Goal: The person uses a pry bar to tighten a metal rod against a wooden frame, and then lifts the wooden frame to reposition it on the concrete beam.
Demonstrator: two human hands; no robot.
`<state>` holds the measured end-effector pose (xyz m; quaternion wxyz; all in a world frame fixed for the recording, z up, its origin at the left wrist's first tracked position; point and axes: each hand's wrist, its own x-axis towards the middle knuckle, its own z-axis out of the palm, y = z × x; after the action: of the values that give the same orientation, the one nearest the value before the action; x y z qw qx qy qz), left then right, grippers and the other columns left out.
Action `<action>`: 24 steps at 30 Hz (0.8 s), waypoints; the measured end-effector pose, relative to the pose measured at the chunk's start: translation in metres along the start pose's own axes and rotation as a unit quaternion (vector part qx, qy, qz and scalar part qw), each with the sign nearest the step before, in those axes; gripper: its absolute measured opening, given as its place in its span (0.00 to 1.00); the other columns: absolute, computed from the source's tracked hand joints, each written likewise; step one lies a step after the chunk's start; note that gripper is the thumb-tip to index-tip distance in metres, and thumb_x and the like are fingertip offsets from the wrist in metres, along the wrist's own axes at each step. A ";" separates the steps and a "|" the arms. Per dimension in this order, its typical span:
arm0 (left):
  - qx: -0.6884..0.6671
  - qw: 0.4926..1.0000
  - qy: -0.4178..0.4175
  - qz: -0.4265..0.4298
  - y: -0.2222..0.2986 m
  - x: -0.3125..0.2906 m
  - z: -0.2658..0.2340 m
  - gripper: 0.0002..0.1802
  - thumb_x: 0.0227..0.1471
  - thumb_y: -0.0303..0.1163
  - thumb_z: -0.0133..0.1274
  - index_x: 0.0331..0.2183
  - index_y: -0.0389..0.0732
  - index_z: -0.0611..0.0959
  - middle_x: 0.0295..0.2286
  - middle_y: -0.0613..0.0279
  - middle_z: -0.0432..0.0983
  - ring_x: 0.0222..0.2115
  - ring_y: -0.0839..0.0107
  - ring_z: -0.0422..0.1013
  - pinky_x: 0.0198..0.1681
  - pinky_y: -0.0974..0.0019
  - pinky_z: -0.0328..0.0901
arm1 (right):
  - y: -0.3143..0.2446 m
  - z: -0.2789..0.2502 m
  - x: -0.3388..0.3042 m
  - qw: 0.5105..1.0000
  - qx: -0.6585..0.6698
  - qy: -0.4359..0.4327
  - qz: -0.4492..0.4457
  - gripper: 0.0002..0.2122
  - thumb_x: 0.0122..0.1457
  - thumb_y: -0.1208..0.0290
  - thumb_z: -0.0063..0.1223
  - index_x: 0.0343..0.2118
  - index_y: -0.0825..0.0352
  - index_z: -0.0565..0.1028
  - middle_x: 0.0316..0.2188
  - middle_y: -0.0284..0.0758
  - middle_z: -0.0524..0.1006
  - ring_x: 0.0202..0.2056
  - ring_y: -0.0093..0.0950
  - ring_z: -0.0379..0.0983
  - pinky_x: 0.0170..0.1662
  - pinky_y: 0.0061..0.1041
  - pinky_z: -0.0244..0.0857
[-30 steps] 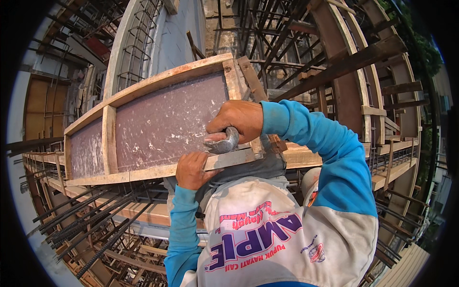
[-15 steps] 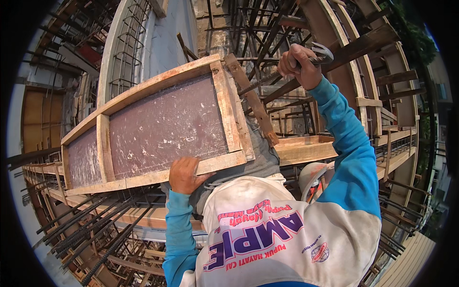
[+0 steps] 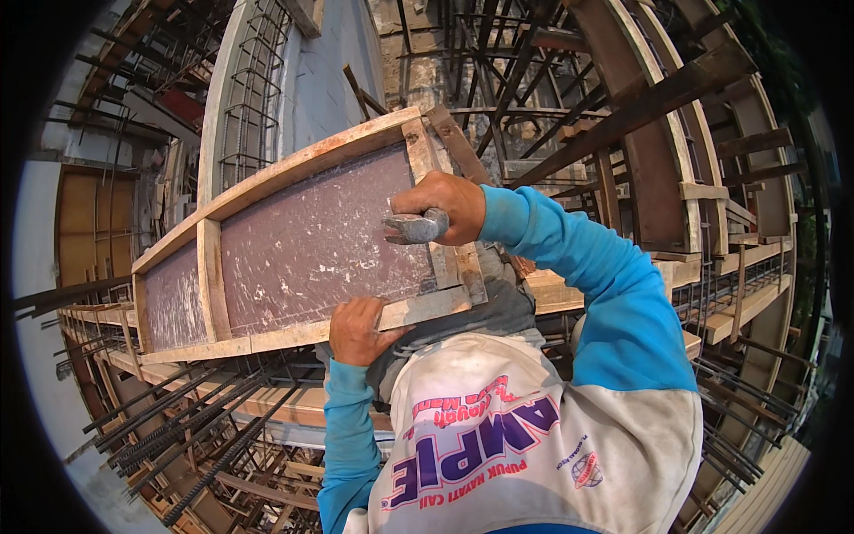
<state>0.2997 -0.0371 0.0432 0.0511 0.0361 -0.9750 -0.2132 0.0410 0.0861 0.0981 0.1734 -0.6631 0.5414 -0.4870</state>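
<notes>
A wood-framed formwork panel [image 3: 302, 227] with a brown, paint-flecked face lies tilted before me, its near right corner at my lap. My left hand [image 3: 359, 330] is closed over the panel's near edge, thumb along the timber. Above the right end of the panel, my right hand [image 3: 449, 203] is closed round a claw hammer [image 3: 418, 227]; the metal head shows and the handle is mostly hidden. A loose timber piece [image 3: 460, 147] stands against the panel's right end, partly behind my right hand.
Ribbed steel bars [image 3: 191, 423] jut out at the lower left. A rebar cage [image 3: 252, 111] runs beside a pale wall [image 3: 334, 71] at the far left. Timber beams [image 3: 654, 111] and formwork boards fill the right, with dark props between them.
My right hand has swung the hammer left and down, from the raised spot at the right to above the panel's right end. My left hand keeps its grip on the panel edge.
</notes>
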 end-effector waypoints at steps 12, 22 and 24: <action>-0.018 1.000 0.000 -0.007 -0.001 -0.001 0.002 0.28 0.28 0.52 0.68 0.27 0.40 0.79 0.23 0.59 0.73 0.27 0.59 0.69 0.31 0.58 0.60 | 0.080 -0.052 -0.065 0.939 0.013 0.283 0.197 0.11 0.60 0.66 0.50 0.27 0.69 0.74 0.14 0.34 0.69 0.15 0.30 0.64 0.22 0.30 0.60; 0.002 1.000 -0.019 -0.006 -0.002 -0.001 0.000 0.28 0.28 0.50 0.68 0.27 0.39 0.79 0.23 0.59 0.73 0.26 0.60 0.69 0.29 0.59 0.59 | 0.022 -0.064 -0.072 0.906 -0.097 0.270 0.310 0.03 0.58 0.79 0.49 0.33 0.71 0.75 0.27 0.36 0.78 0.28 0.23 0.74 0.30 0.28 0.65; -0.001 1.000 -0.015 0.007 -0.001 0.003 0.000 0.28 0.28 0.50 0.68 0.27 0.39 0.79 0.23 0.59 0.73 0.26 0.60 0.69 0.29 0.59 0.59 | 0.033 -0.061 -0.087 0.910 -0.064 0.297 0.282 0.07 0.63 0.72 0.45 0.35 0.70 0.74 0.23 0.30 0.74 0.27 0.17 0.69 0.27 0.24 0.63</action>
<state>0.2973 -0.0385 0.0433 0.0383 0.0263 -0.9758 -0.2139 -0.0226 0.1696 0.0617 0.0920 -0.3170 0.7622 -0.5568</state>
